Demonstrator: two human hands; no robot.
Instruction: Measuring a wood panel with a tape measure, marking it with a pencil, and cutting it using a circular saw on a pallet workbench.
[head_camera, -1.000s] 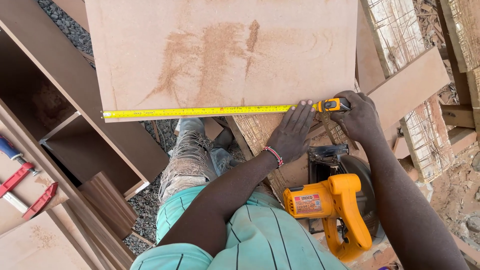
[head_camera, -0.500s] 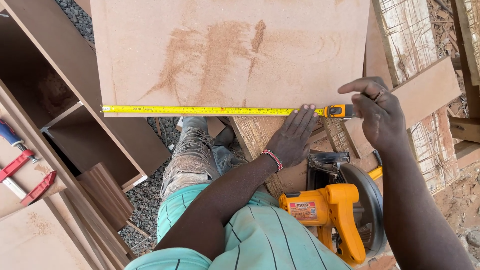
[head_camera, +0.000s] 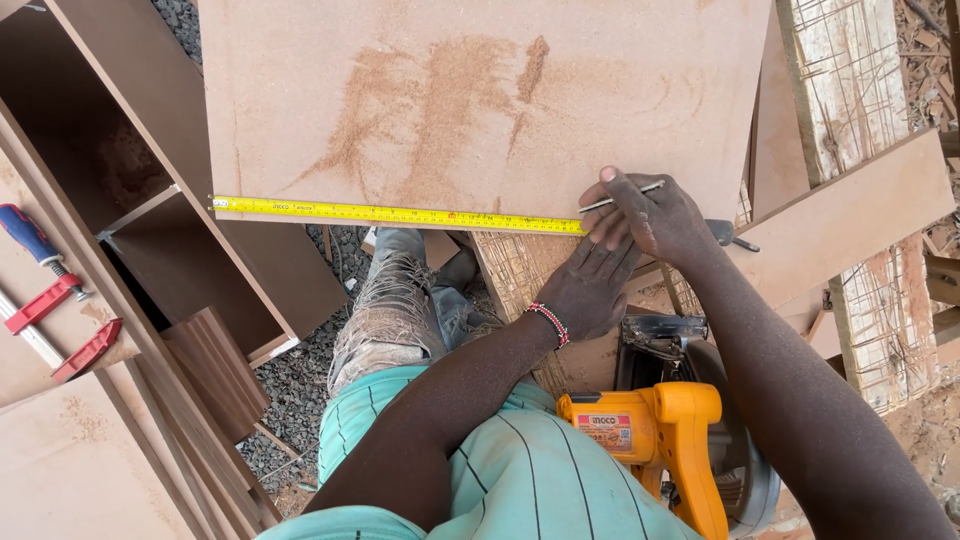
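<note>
A large brown board (head_camera: 480, 100) filled the upper frame, its surface dusted with sawdust. An open brown cabinet carcass (head_camera: 150, 200) with shelf compartments stood at nine o'clock of the board. A yellow circular saw (head_camera: 670, 440) lay at five o'clock of the board, beside the person's torso, untouched by either hand. A red bar clamp (head_camera: 60, 330) with a blue handle rested on a panel at the far left edge.

A yellow tape measure (head_camera: 400, 213) lay extended flat along the board's near edge, running from the board's left corner toward three o'clock. The left hand (head_camera: 590, 285) was open, fingers spread flat, pressing on the tape's right end at the board edge; a beaded bracelet (head_camera: 548, 322) circled that wrist. The right hand (head_camera: 650, 215) was closed around a pencil (head_camera: 625, 196), fingers pinched, the pencil lying against the board surface just above the tape's end. The two hands were touching, right at twelve o'clock of left. The tape's case was hidden beneath the hands.
</note>
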